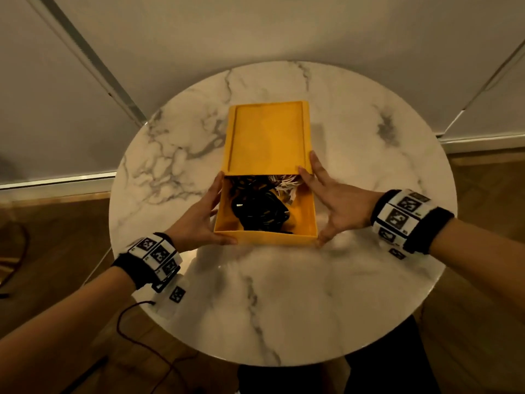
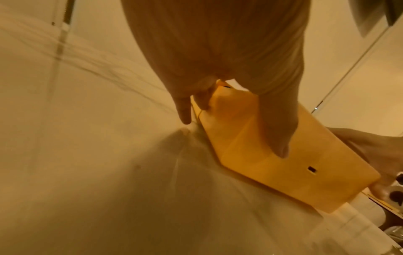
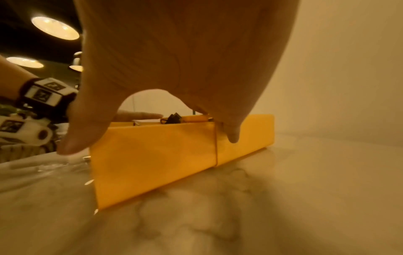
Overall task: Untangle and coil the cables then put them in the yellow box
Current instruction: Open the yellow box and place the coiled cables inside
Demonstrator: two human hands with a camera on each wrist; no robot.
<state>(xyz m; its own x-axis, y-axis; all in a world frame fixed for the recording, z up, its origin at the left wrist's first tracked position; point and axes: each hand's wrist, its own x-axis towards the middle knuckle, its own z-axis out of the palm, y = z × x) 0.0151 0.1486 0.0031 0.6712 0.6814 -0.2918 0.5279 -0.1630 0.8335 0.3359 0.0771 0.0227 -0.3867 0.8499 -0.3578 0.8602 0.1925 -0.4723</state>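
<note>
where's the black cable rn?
Head view: the black cable lies coiled inside the yellow box at table centre, near end, between both hands, white cable just beyond it.

One box (image 1: pixel 308 220) on show, yellow, and one lid (image 1: pixel 267 137) covering its far half. Two hands in play: the left hand (image 1: pixel 199 220) and the right hand (image 1: pixel 338 203). Two marker wristbands, one on each wrist (image 1: pixel 154 255) (image 1: pixel 403 216). Inside the box, one black cable coil (image 1: pixel 260 209) and what looks like one white cable bundle (image 1: pixel 285 182), half hidden under the lid. One round table (image 1: pixel 284 294).
</note>
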